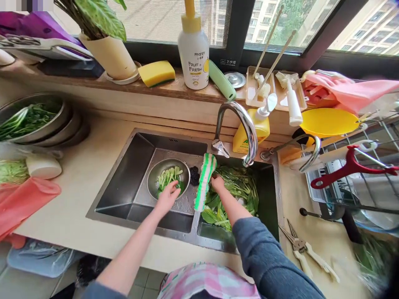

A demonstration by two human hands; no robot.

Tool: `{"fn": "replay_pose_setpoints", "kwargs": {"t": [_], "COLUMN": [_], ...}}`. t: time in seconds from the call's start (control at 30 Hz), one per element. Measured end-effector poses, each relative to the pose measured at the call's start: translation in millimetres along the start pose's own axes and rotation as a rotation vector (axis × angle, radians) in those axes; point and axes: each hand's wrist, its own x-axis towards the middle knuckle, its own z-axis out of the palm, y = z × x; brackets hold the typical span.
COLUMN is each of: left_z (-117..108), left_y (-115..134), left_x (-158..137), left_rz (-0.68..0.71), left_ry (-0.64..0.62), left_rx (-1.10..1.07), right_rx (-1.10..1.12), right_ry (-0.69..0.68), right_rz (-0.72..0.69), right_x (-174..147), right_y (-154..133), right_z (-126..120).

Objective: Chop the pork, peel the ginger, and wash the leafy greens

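Observation:
A round metal bowl (150,187) stands in the left sink basin with cut green stems (170,173) and some leaf in it. Over its near rim is my left hand (170,194), thumb and fingers a little apart just above the greens. The right basin holds water and a heap of leafy greens (246,185). My right hand (217,182) reaches into their left side with its fingers curled; the fingertips are partly hidden, and I see no clear piece between them. A green and white striped cloth (205,180) hangs over the divider, close to my right hand.
The chrome faucet (238,110) arches over the right basin. Behind it stands a yellow soap bottle (252,133). Stacked metal bowls (46,133) with greens sit at left. On the right are scissors (301,245), a red peeler (352,170) and a dish rack (374,137).

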Motion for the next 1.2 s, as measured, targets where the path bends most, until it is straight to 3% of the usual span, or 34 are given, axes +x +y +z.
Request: {"fn": "replay_pose_setpoints", "kwargs": {"t": [0.1,0.2,0.3,0.43,0.57,0.7,0.9,0.97,1.1,1.13,1.2], "left_z": [28,54,84,125,155,162,154,151,148,149,153], "left_y": [26,53,70,80,85,84,81,80,76,74,70], "left_x": [-38,-55,-47,-23,-18,-31,-52,-56,-55,-53,-51], "left_rz": [0.019,-0.015,-0.001,0.118,0.2,0.146,-0.032,-0.073,-0.144,-0.154,-0.164], "left_ry": [-0.141,-0.296,-0.357,-0.321,-0.43,-0.465,-0.644,-0.644,-0.64,-0.649,-0.667], "left_rx": [-0.222,-0.361,-0.413,-0.361,-0.283,-0.311,-0.529,-0.564,-0.695,-0.721,-0.745], "right_rx": [0.051,0.145,0.268,0.389,0.396,0.426,0.416,0.319,-0.056,-0.112,-0.131], "right_ry": [-0.051,-0.128,-0.205,-0.289,-0.326,-0.186,-0.082,-0.008,0.253,0.257,0.129], "right_rz": [0.047,0.052,0.019,-0.054,-0.166,-0.168,-0.205,-0.257,-0.373,-0.369,-0.346], "right_x": [9,-5,-31,-74,-110,-134,-159,-168,-187,-191,-195], "right_y": [2,13,20,19,18,24,30,37,63,68,75], "right_z": [10,-6,-45,-99,-124,-127,-122,-133,-183,-194,-203]}}
